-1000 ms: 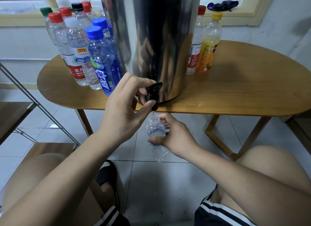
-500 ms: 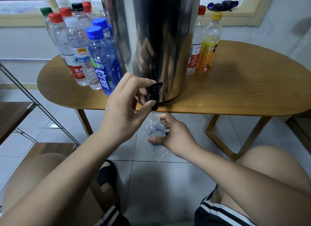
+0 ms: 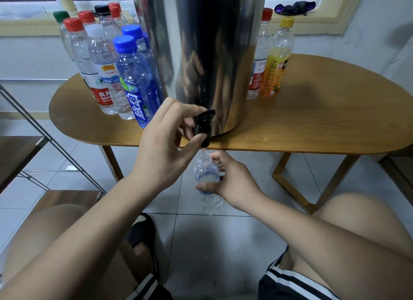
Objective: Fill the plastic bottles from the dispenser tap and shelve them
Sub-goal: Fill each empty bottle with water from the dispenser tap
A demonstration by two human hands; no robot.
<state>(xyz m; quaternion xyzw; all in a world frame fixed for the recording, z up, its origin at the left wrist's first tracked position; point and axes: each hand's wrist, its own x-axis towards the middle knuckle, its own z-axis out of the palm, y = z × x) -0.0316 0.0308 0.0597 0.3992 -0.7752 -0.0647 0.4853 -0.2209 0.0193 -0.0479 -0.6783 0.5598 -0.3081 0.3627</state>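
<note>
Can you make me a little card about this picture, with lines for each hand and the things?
left hand: grips the tap
right hand: holds the bottle, uncapped, below the tap
water: thin stream falling into the bottle
dispenser: shiny steel, stands on the table
other bottles: capped, upright on the table on both sides of the dispenser

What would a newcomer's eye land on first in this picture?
The big shiny steel dispenser at the centre of the wooden table, with the left hand gripping its black tap. Just below the table edge, the right hand holds a small clear bottle under that tap. Capped bottles crowd the table's left side, a blue-labelled bottle foremost.
</note>
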